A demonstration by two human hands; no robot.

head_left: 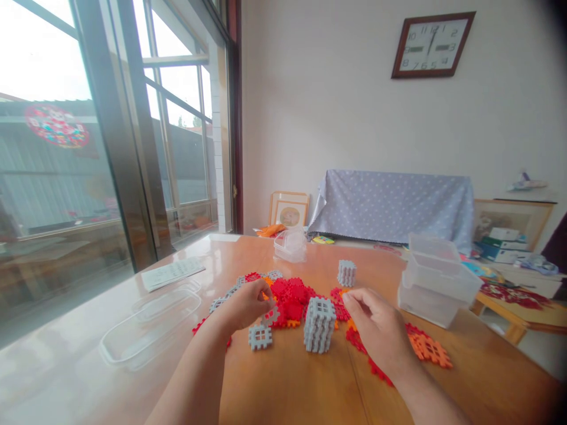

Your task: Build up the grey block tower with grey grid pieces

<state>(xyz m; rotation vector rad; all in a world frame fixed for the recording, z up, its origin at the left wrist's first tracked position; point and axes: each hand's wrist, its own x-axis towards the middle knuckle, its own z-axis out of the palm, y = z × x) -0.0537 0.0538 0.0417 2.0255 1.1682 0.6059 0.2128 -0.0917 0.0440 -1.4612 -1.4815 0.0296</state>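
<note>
My left hand (pixel 248 304) is over the left side of the pile, fingers closed in a pinch on a grey toothed building tile (pixel 270 316). Below it another grey window-patterned tile (pixel 260 337) lies flat on the table. A tall stack of grey tiles (pixel 319 324) stands between my hands. My right hand (pixel 376 319) is to the right of this stack, thumb and fingers pressed together; whether anything small is between them is hidden. Red tiles (pixel 292 295) are heaped behind the stack, with orange ones among them. A shorter grey stack (pixel 346 273) stands farther back.
Clear plastic lids (pixel 150 324) and a paper sheet (pixel 173 274) lie at the left of the wooden table (pixel 287 389). Clear plastic boxes (pixel 436 289) stand at the right, a smaller container (pixel 290 245) at the back. Orange tiles (pixel 429 349) lie beyond my right wrist.
</note>
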